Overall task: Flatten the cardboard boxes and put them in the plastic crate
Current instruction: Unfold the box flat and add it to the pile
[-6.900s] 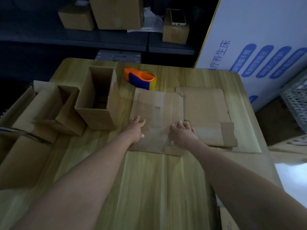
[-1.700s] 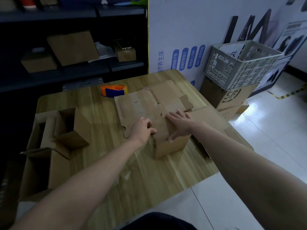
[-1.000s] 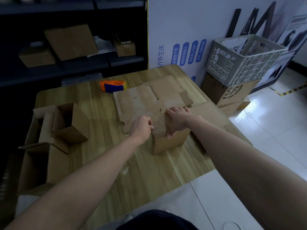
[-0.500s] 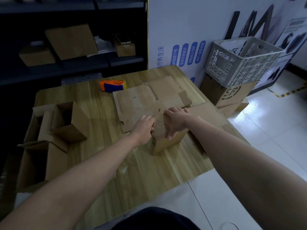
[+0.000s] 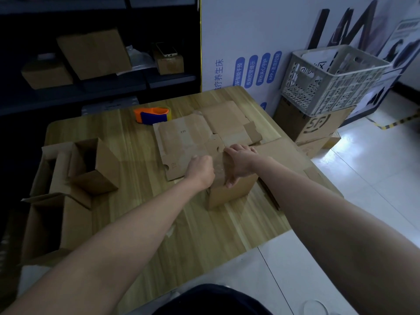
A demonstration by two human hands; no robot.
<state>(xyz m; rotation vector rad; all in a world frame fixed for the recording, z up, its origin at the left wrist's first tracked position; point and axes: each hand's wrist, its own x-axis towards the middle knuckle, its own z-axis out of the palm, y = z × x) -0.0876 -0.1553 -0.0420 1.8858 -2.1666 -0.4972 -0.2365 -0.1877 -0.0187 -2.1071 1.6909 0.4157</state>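
A small taped cardboard box stands on the wooden table near its right front. My right hand grips the box's top, thumb down its near face. My left hand is curled at the top's left edge, where clear tape glints; whether it pinches the tape I cannot tell. Two flattened boxes lie just behind. The white plastic crate sits on a brown carton at the far right.
Several open cardboard boxes crowd the table's left side. An orange and blue tape dispenser sits at the back. A larger flat cardboard sheet hangs off the right edge. Dark shelves with boxes stand behind.
Since the first frame a small taped box has come under my hands in front of the flattened ones. Over the last second my left hand's fingers worked along the box top's left edge.
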